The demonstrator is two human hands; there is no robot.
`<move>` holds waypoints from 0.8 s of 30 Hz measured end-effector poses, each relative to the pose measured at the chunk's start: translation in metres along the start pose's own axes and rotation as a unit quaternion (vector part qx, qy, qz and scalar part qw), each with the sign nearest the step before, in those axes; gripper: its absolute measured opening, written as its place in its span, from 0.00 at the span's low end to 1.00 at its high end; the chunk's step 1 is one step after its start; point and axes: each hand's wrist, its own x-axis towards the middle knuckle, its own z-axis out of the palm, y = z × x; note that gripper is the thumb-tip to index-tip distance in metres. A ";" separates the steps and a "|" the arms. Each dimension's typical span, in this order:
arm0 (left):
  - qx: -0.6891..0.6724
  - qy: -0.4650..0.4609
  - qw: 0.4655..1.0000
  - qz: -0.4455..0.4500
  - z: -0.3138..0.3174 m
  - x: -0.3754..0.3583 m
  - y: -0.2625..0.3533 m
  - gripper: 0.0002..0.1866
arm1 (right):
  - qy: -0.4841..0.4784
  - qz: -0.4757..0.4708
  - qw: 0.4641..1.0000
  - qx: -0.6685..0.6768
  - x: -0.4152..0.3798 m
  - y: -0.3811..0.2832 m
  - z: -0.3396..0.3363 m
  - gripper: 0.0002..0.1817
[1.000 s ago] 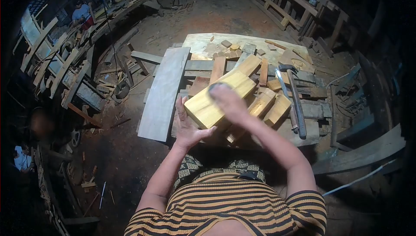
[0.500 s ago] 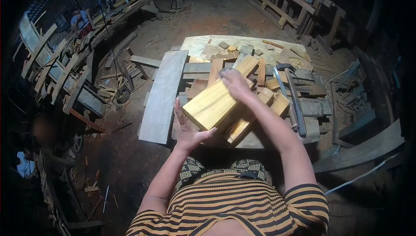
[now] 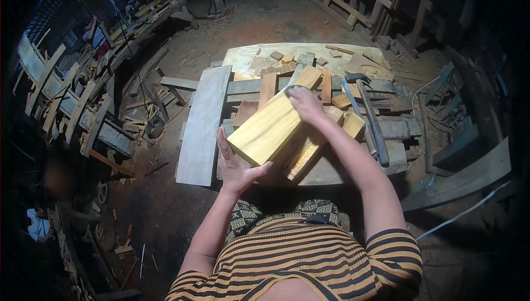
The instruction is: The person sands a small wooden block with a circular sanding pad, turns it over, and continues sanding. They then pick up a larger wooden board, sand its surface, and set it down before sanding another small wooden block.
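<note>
A long yellow wooden block [image 3: 265,131] slants away from me over a pile of wood pieces, its near end toward my body. My left hand [image 3: 237,173] braces that near end, with the thumb at the right and the fingers up along the left side. On the block's upper face, toward the far end, my right hand [image 3: 306,105] presses a small dark pad [image 3: 297,88] with closed fingers. The pad looks like sandpaper, though the fingers cover most of it. Beneath the block lies another wood piece [image 3: 304,156] with a rough, shiny face.
A pale board [image 3: 203,127] lies along the left of the slatted table. A claw hammer [image 3: 371,119] rests at the right, beside a blue-edged long tool [image 3: 351,96]. Small offcuts [image 3: 287,66] lie on the plywood sheet [image 3: 243,55] behind. Timber racks and scrap stand around.
My right hand has shifted slightly right and along the block's upper face with the dark pad. My left hand keeps its hold on the near end. The whole view has moved a little.
</note>
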 end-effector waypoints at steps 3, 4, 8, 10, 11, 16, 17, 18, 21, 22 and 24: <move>0.022 0.019 1.000 0.001 0.000 0.001 -0.008 0.75 | -0.078 -0.134 0.987 0.030 -0.047 -0.057 0.001 0.20; 0.022 0.016 1.000 0.000 0.000 0.000 -0.010 0.75 | -0.016 -0.231 0.972 0.048 -0.073 -0.081 -0.004 0.17; -0.010 -0.004 1.000 0.008 0.000 0.000 -0.012 0.75 | -0.040 -0.287 0.952 0.095 -0.115 -0.083 -0.001 0.21; -0.020 -0.006 1.000 -0.004 0.000 0.000 -0.010 0.75 | 0.059 -0.301 0.951 0.031 -0.087 -0.056 -0.012 0.14; -0.002 -0.006 1.000 -0.011 0.000 0.000 -0.009 0.74 | 0.015 -0.236 0.972 0.006 -0.076 -0.026 -0.011 0.19; 0.058 -0.003 0.998 0.013 0.001 0.001 -0.009 0.70 | 0.126 -0.042 0.991 0.028 -0.036 0.028 -0.008 0.16; 0.060 -0.005 0.998 0.015 0.000 0.001 -0.008 0.70 | 0.088 -0.025 0.995 0.049 -0.039 0.010 -0.015 0.16; 0.029 0.001 1.000 -0.011 0.000 0.002 -0.003 0.70 | 0.087 -0.088 0.989 0.083 -0.050 -0.011 -0.012 0.16; -0.009 0.003 1.000 -0.030 0.003 0.002 0.001 0.68 | 0.130 -0.341 0.929 0.058 -0.101 -0.083 -0.003 0.13; -0.016 0.003 1.000 -0.019 0.002 0.002 0.001 0.66 | 0.091 -0.324 0.937 0.096 -0.121 -0.095 0.002 0.18; 0.001 -0.010 1.000 -0.007 0.000 0.002 -0.015 0.66 | 0.060 -0.326 0.937 0.115 -0.127 -0.092 -0.002 0.21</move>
